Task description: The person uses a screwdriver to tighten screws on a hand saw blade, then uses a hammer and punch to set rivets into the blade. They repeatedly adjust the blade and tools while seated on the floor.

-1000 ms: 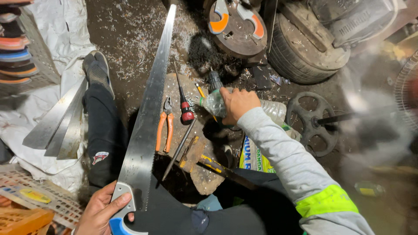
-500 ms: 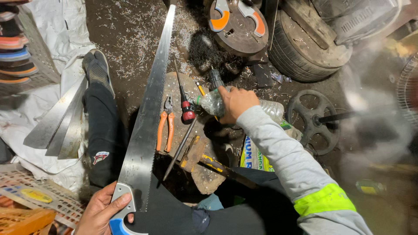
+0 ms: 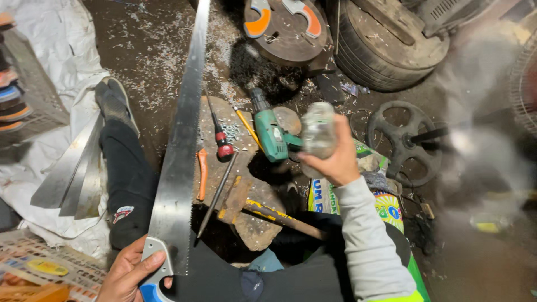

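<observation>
Green drill [image 3: 271, 133], red-handled screwdriver [image 3: 219, 136], orange pliers [image 3: 202, 173] on a wooden slab [image 3: 254, 226]; tyre [image 3: 380, 53] beyond.

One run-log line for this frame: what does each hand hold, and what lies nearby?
left hand: grips handsaw handle | right hand: holds clear bottle raised | nearby: green drill, red screwdriver, orange pliers

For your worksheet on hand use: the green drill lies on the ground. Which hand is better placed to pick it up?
Right, probably. The right hand hovers just beside the green drill, though it holds a clear bottle. The left hand grips the handsaw handle, farther away.
</observation>
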